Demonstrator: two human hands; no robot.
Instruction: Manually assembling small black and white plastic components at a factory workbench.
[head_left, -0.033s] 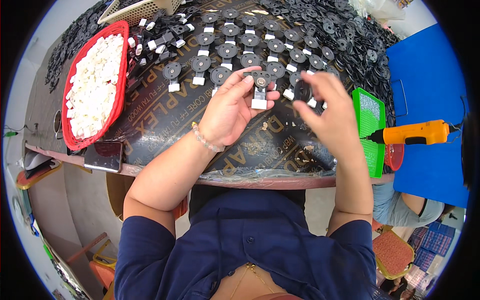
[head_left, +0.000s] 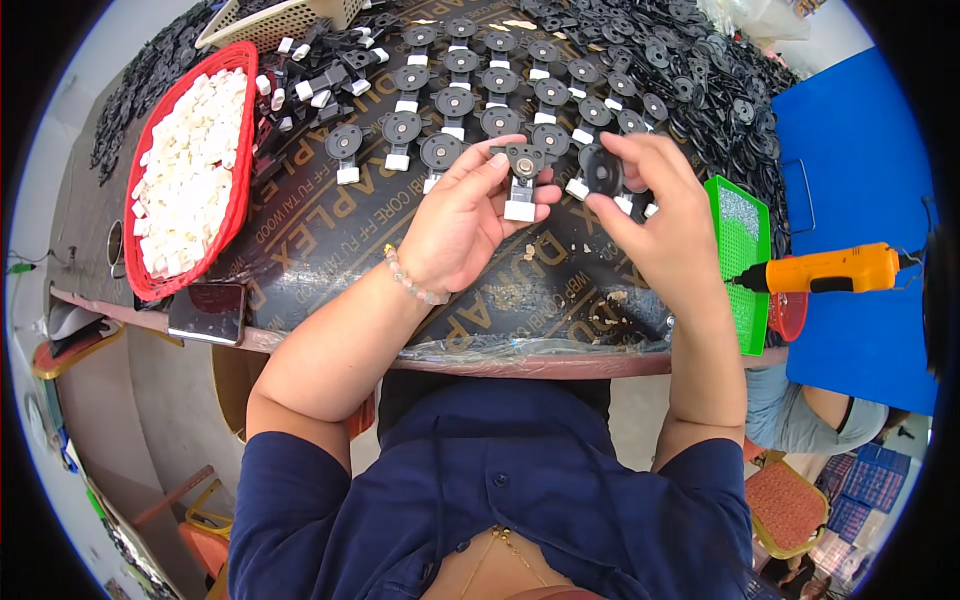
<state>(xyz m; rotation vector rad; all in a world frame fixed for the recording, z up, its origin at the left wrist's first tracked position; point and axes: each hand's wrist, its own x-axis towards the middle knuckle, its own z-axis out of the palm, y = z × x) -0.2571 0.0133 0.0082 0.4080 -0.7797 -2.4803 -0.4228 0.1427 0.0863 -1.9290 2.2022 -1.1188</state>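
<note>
My left hand is closed around a small black plastic bracket with a metal pin in its middle and a white block at its lower end. Just right of it, my right hand pinches a black round disc by its edge between thumb and fingers. The disc is slightly blurred and apart from the bracket. Beyond my hands, several black discs on brackets with white ends lie in rows on the dark tabletop.
A red basket of white blocks stands left, with loose brackets beside it. Loose black discs are heaped at the far right. A green tray of small metal parts and an orange electric screwdriver are right. A phone lies front left.
My right hand has shifted slightly, and the disc in it shows more of its face. The bracket in my left hand has barely moved.
</note>
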